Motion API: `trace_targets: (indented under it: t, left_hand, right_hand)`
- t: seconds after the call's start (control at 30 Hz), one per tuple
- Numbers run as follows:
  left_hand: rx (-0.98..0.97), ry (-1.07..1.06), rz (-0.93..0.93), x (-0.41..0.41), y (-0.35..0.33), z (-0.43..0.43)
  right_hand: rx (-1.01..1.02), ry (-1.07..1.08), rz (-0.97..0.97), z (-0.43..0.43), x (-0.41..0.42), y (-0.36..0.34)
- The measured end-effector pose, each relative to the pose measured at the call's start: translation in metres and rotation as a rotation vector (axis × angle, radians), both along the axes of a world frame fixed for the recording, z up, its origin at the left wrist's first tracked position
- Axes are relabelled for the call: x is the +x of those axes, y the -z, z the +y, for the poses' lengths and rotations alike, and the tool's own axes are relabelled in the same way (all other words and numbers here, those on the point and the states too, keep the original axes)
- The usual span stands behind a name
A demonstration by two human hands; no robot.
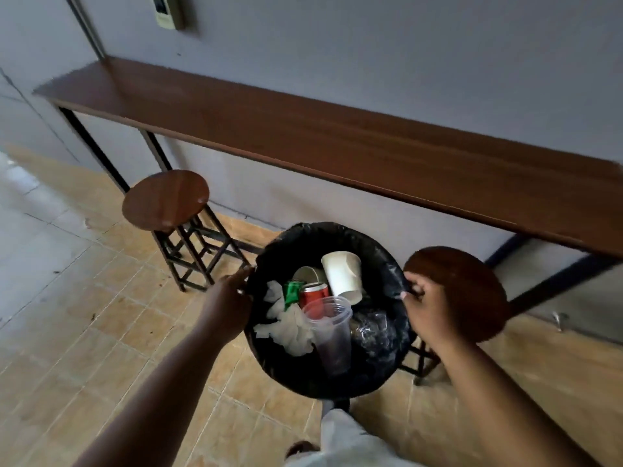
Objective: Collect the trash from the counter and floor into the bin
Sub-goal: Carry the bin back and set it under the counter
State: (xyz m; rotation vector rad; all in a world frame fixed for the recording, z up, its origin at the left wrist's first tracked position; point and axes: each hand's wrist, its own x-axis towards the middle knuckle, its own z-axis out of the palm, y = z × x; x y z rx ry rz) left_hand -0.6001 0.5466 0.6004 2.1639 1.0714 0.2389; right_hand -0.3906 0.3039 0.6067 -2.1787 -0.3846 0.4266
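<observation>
A round bin lined with a black bag sits in front of me, held off the floor. My left hand grips its left rim and my right hand grips its right rim. Inside lie a white paper cup, a clear plastic cup with dark residue, a red can, a green can, crumpled white tissue and clear plastic wrap. The long brown wooden counter runs along the wall.
Two round wooden stools stand by the counter: one at the left, one at the right just behind my right hand. The tiled floor spreads to the left. My leg in light trousers is below the bin.
</observation>
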Motion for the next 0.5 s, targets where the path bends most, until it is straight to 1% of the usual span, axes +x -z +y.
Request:
trace_targets:
  t: [0.1,0.23,0.43,0.5]
  left_hand:
    - [-0.012,0.11,-0.05,0.026,-0.001,-0.032]
    - [-0.024,0.229,-0.048,0.06,-0.002,-0.085]
    - [-0.027,0.402,-0.023,0.122,-0.006,-0.187]
    - [-0.044,0.422,-0.035,0.145,-0.002,-0.225]
  right_hand:
    - [-0.074,0.059,-0.024,-0.06,-0.002,-0.005]
    - [-0.206,0.18,-0.149,-0.139,0.002,-0.006]
    - [-0.238,0.339,-0.163,-0.259,0.017,0.001]
    - [-0.236,0.367,-0.145,-0.302,0.027,0.003]
